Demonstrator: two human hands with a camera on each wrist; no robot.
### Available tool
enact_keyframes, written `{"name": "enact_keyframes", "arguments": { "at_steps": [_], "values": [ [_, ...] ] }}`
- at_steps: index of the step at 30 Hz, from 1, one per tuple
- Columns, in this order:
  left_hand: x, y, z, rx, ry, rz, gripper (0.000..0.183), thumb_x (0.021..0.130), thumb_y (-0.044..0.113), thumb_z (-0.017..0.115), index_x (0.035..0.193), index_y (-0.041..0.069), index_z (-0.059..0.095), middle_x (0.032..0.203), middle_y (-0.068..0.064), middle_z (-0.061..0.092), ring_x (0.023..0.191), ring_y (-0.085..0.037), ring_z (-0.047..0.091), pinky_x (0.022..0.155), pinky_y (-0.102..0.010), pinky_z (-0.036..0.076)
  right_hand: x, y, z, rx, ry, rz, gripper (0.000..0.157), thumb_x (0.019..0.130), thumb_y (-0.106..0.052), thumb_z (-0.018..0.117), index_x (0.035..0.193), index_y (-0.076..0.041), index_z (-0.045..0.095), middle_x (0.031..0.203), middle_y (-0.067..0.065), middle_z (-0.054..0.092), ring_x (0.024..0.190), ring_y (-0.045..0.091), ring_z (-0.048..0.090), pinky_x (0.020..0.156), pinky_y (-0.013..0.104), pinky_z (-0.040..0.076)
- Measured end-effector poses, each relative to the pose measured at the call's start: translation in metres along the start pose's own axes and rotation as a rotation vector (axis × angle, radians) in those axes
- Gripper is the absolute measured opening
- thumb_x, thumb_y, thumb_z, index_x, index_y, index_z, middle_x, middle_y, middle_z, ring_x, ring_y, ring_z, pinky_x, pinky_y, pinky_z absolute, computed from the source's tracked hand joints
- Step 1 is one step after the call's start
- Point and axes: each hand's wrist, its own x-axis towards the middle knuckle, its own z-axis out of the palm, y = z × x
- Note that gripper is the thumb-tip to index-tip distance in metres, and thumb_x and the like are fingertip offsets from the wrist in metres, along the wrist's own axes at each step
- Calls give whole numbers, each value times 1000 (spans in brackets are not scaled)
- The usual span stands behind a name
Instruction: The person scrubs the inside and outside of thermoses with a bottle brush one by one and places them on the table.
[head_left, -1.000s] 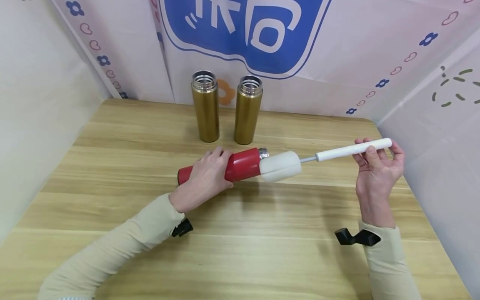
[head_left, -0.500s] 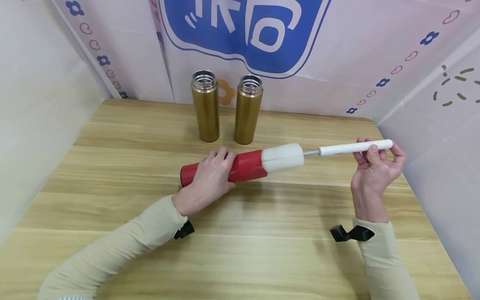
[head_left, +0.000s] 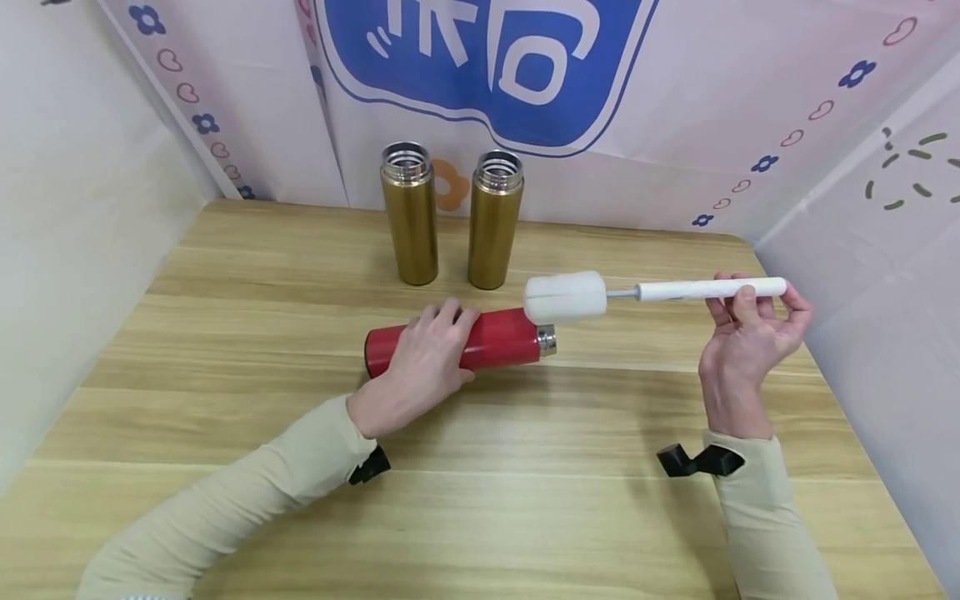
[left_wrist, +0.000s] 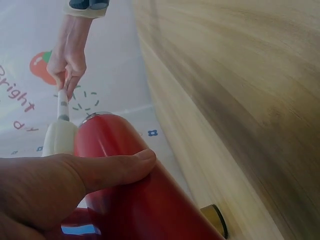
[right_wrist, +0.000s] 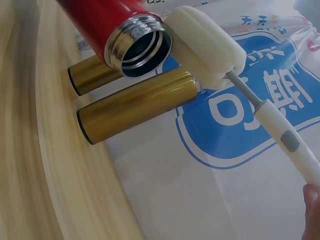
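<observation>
My left hand (head_left: 423,362) grips a red thermos bottle (head_left: 498,340) round its body, thumb along the near side. The bottle lies sideways over the table, its bare steel mouth (right_wrist: 142,47) pointing right, with no lid on. In my right hand (head_left: 750,346) I hold a sponge bottle brush by its white handle (head_left: 690,289), pinched between thumb and fingers. The brush's white sponge head (head_left: 566,297) is outside the bottle, beside the mouth on its far side, and overlaps the red shoulder in the head view.
Two gold thermos bottles, a left one (head_left: 411,221) and a right one (head_left: 495,225), stand upright without lids at the back of the wooden table (head_left: 525,500). A printed white backdrop (head_left: 637,175) rises behind them, and white sheets flank both sides.
The sponge head has moved away from me, from across the bottle's mouth to its far side, leaving the steel rim in sight. The red bottle has shifted slightly right and towards me.
</observation>
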Motion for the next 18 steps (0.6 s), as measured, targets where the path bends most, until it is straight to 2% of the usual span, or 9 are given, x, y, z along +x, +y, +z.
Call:
{"name": "enact_keyframes", "arguments": {
  "at_steps": [7,18],
  "values": [
    [-1,0,0,-20,19,23,71,59,20,90,120,7,57,108,-13,58,93,-32,58,77,-44,54,2,1,0,0,30,-29,34,82,19,57,105,-1,42,79,25,61,65,35,66,55,37,58],
    [-2,-1,1,-52,32,20,71,60,20,90,121,7,57,109,-13,58,95,-32,58,79,-46,54,3,2,0,-36,25,-73,35,81,19,56,106,-1,41,78,25,60,66,34,65,57,37,58]
  ]
}}
